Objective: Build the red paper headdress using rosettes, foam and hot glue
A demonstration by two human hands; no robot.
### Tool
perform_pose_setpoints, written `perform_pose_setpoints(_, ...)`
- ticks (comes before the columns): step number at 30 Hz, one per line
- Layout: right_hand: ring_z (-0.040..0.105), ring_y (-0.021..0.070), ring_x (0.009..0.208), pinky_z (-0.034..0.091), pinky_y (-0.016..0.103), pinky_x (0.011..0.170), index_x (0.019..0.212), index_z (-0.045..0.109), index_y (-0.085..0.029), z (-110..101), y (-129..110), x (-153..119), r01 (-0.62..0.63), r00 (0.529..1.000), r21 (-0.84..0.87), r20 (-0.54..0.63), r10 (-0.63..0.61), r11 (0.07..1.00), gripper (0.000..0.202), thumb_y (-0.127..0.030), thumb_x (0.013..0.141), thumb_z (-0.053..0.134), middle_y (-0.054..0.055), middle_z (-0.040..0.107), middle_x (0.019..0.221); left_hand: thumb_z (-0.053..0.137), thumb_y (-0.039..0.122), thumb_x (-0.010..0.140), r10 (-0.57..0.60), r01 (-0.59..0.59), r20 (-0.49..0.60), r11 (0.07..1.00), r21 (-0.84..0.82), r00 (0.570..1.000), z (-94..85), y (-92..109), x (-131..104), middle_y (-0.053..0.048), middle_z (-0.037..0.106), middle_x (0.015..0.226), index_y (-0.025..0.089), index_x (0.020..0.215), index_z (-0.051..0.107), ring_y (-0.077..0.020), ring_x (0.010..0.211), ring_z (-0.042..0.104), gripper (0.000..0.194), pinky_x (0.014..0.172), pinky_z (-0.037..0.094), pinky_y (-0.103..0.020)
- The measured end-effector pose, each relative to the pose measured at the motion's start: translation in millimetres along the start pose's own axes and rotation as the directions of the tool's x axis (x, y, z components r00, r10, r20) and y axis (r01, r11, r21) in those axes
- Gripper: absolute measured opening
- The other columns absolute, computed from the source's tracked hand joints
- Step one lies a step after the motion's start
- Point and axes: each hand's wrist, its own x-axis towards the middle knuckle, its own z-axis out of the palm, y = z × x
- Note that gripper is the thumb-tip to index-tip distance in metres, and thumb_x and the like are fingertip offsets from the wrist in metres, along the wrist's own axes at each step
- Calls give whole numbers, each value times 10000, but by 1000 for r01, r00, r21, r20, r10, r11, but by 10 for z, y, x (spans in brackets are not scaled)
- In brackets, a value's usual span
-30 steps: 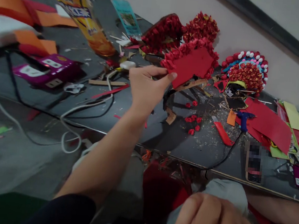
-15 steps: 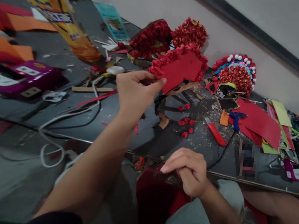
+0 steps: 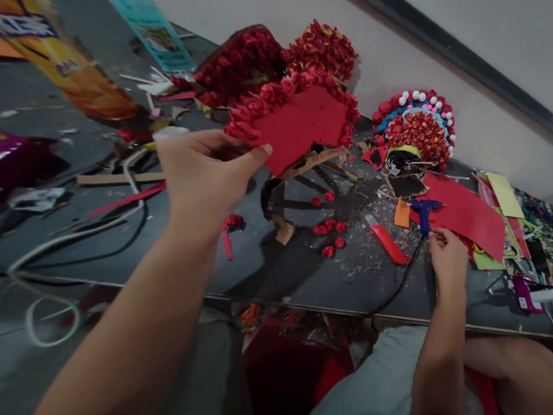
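My left hand point(image 3: 201, 177) pinches the lower left edge of a red paper-covered panel point(image 3: 304, 125) rimmed with crumpled red paper flowers, holding it up tilted over the table. At the right, my right hand point(image 3: 449, 257) has its fingers curled together beside the handle of a blue glue gun point(image 3: 425, 214); whether they touch it I cannot tell. The gun lies against a sheet of red paper point(image 3: 471, 220). Several small red paper flowers point(image 3: 330, 227) sit on the table below the panel. Left of the gun lies a red utility knife point(image 3: 390, 243).
Behind the panel stand more red flower-covered pieces point(image 3: 324, 49). A fan-shaped piece with white beads point(image 3: 418, 126) leans near the wall. Bottles point(image 3: 151, 32), a purple power strip point(image 3: 2, 161), a white cable point(image 3: 57, 255) and cardboard scraps point(image 3: 283, 229) lie about the dark table point(image 3: 230, 281).
My right hand has moved from the table's front edge up and right to the glue gun's handle. My left hand still holds the flowered panel. The view has shifted to the right.
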Motion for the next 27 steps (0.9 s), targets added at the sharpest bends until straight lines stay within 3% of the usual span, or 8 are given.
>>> perform_pose_setpoints(4,604,217,690,419,321,692,872,698,-165,-60,319,91,-49,997,55,-62,52,997,289,-364,752,526,105,710,786,664,252,827,-18,5,103,992,123,995,-48,58,-40,43,425,603,59,778,617,-39,629,490,204,584,171,-272)
perform_pose_setpoints(7,582,210,688,395,313,683,854,693,-162,-188,509,89,-70,991,82,-105,78,994,297,-401,756,544,115,699,784,664,191,848,-53,39,97,989,141,994,-51,110,-57,39,414,616,28,810,594,-23,663,487,181,605,84,-339)
perform_pose_setpoints(13,536,187,612,368,294,616,794,673,-179,-402,716,-88,-127,970,121,-192,149,984,286,-438,765,556,87,660,679,643,168,868,-51,39,143,996,85,988,-11,157,-75,34,409,625,18,848,587,-23,687,492,161,622,60,-382)
perform_pose_setpoints(18,514,147,573,382,258,603,852,658,-156,-265,477,-239,-63,975,202,-199,104,977,358,-480,802,515,36,608,656,638,149,857,-51,35,170,995,96,984,-41,158,-77,42,434,635,29,844,594,-52,719,518,129,619,85,-335)
perform_pose_setpoints(22,419,107,488,330,233,532,712,620,-149,-93,149,-331,22,985,264,-173,25,964,384,-494,819,489,-38,455,499,613,229,825,-85,50,194,983,176,977,-95,147,-50,58,441,638,69,871,632,-28,651,449,167,599,174,-285)
perform_pose_setpoints(27,315,79,426,250,224,478,683,589,-152,81,-152,-458,118,990,312,-109,-88,943,393,-495,833,469,-81,337,438,647,303,657,-100,56,188,972,230,977,-156,145,23,56,462,559,95,840,703,-55,559,349,282,544,259,-233)
